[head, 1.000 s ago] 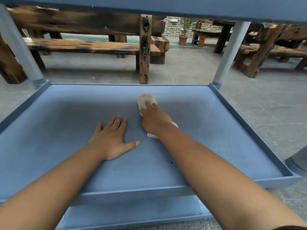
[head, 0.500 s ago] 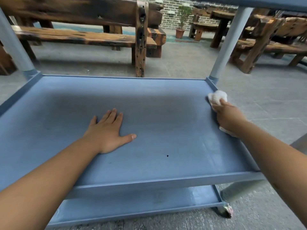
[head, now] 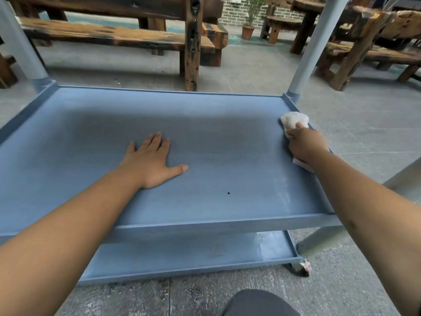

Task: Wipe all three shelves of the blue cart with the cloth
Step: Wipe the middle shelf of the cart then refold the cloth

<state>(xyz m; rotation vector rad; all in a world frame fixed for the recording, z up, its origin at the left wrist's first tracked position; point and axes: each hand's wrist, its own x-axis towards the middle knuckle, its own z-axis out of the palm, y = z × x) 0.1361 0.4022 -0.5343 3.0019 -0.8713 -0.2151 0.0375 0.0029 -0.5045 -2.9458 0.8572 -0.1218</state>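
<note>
The blue cart (head: 205,224) fills the frame's middle, its lower shelf (head: 205,254) showing beneath. The left hand (head: 151,161) lies flat, fingers straight, on the middle shelf at centre-left; the right hand (head: 305,145) grips the white cloth (head: 292,119) against the shelf's right rim at centre-right

Two cart shelves (head: 205,133) (head: 205,254), two hands (head: 150,160) (head: 305,144), one cloth (head: 292,119), one potted plant (head: 249,21).
</note>
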